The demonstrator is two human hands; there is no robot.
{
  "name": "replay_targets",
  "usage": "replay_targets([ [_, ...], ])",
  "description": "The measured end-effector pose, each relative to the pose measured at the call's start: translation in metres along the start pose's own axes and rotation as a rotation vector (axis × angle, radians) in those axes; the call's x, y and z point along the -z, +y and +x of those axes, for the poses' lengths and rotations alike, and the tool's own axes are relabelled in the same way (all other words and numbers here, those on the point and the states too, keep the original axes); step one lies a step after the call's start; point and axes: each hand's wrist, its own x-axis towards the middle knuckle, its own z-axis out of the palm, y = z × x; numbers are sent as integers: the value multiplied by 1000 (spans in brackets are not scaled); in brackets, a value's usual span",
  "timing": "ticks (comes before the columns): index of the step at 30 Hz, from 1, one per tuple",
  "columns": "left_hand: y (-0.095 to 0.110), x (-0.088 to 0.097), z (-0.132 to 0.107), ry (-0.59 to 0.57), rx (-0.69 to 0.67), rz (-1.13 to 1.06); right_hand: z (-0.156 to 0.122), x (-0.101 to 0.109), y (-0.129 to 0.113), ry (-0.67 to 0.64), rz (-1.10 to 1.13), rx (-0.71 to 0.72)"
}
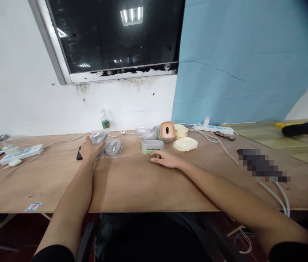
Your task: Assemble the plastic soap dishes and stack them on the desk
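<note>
My left hand [89, 148] is wrapped round a grey rounded plastic case [99, 137] with a clear patch on its top, held tilted at the left of the table. Beside it a matching grey case [113, 148] lies on the table, and part of another grey piece shows under the held one. My right hand [165, 159] rests palm down on the table, fingers loosely apart and holding nothing. Just beyond its fingertips stands a grey and green oblong box [152, 146]; whether they touch it I cannot tell.
Behind lie an orange box [167, 131] with a dark opening, cream lids [185, 144] in stacks and clear plastic wrapping [144, 131]. A bottle [105, 119] stands by the wall. Power strips [213, 128] and cables lie at both sides, a black phone-like item [79, 153] by my left hand.
</note>
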Motion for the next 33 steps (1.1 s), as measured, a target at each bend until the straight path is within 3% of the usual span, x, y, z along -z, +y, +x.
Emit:
replay_targets([
  [3, 1, -1, 0, 26, 160, 106, 0, 0, 0, -9, -4, -3],
  [8, 9, -5, -4, 128, 81, 90, -1, 1, -3, -18, -5, -10],
  [14, 5, -7, -4, 152, -38, 33, -1, 1, -4, -9, -34, 0],
  [24, 7, -5, -7, 283, 33, 34, -2, 1, -4, -3, -52, 6],
  [26, 10, -4, -8, 339, -30, 25, -2, 1, -3, 4, -52, 13],
  [29, 22, -4, -13, 358, -255, -12, -1, 1, -2, 18, -50, 23],
  [33, 56, -20, -33, 160, -619, -85, -2, 0, -2, 27, -64, 33],
])
